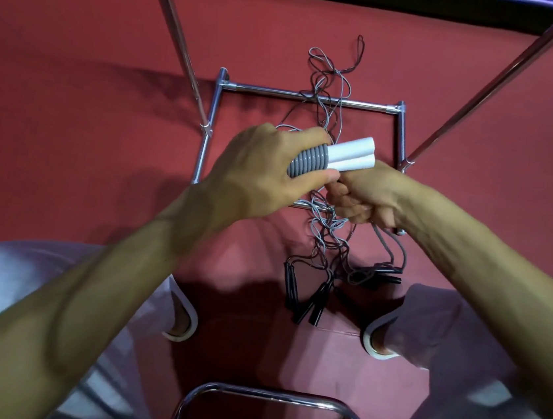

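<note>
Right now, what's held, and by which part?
Left hand grips the paired white handles at the end wound with grey cord. Right hand is curled round the loose cord just below them.

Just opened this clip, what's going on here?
A seated person is handling a skipping rope above a red floor. The left hand grips the grey ribbed ends of a pair of white tube-shaped handles, held side by side. The right hand is curled just below them, apparently round a thin grey cord that trails down. More tangled cords and black handles lie on the floor across a chrome tube frame.
</note>
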A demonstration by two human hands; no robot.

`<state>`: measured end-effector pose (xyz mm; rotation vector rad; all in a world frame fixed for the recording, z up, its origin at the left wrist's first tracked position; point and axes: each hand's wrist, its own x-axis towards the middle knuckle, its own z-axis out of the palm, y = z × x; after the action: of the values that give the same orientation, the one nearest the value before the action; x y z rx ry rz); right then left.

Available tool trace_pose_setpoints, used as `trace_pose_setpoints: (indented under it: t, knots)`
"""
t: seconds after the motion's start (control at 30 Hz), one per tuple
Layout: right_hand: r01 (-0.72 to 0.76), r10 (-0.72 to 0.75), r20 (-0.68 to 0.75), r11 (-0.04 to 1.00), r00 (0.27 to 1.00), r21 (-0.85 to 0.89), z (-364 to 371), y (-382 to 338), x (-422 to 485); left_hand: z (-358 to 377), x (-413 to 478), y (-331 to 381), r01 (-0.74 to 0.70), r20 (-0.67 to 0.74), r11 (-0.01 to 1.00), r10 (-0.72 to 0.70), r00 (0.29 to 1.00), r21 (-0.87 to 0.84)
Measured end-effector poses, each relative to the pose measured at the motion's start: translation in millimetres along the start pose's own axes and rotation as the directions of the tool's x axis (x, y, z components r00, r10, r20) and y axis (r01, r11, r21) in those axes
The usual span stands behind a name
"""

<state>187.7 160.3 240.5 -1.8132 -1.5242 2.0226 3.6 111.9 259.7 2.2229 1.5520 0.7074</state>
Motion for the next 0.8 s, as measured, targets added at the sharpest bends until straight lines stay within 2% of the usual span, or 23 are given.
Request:
trace_pose_setpoints:
  t: [0.07,0.13,0.23,0.3,0.4,0.47,0.53,0.63,0.7,0.8]
  knots:
    - [-0.008,0.008,-0.001,0.998,1.000,-0.067,-0.5,0.7,-1.2,3.4,2.5,-1.7,0.045,0.034,0.996,-0.043,0.999,-0.081]
    - [0.025,-0.027,-0.018,0.994,0.999,-0.111,-2.3,0.3,-4.4,7.5,5.4,-3.6,0.128,0.101,0.962,-0.107,0.989,-0.241]
    - [0.188,-0.210,-0.083,0.958,0.974,-0.218,-3.1,-1.9,-11.1,5.9,11.1,-2.9,0.355,0.285,0.771,-0.232,0.930,-0.530]
    - [0.281,-0.330,-0.145,0.918,0.933,-0.280,-4.8,-0.6,-12.4,1.1,14.2,-2.8,0.464,0.388,0.693,-0.279,0.878,-0.552]
    - [0.351,-0.429,-0.194,0.873,0.882,-0.338,-9.5,2.6,-9.4,-7.0,14.7,-5.9,0.508,0.468,0.646,-0.253,0.847,-0.569]
    - [0.372,-0.535,-0.231,0.782,0.813,-0.501,-11.1,3.9,-9.3,-12.8,15.1,-10.6,0.526,0.492,0.631,-0.250,0.834,-0.571]
    - [0.407,-0.665,-0.237,0.659,0.708,-0.633,-9.2,4.5,-11.6,-17.0,17.0,-16.0,0.533,0.477,0.644,-0.283,0.832,-0.549]
    - [0.486,-0.768,-0.248,0.584,0.590,-0.650,-8.4,4.0,-18.2,-19.5,21.2,-23.2,0.508,0.357,0.656,-0.362,0.861,-0.559]
    - [0.499,-0.826,-0.255,0.519,0.504,-0.694,-9.4,4.6,-21.7,-20.2,22.6,-23.3,0.526,0.344,0.594,-0.400,0.850,-0.608]
    - [0.497,-0.915,-0.227,0.376,0.335,-0.782,-10.4,5.8,-21.7,-24.6,21.0,-19.4,0.569,0.392,0.488,-0.422,0.817,-0.662]
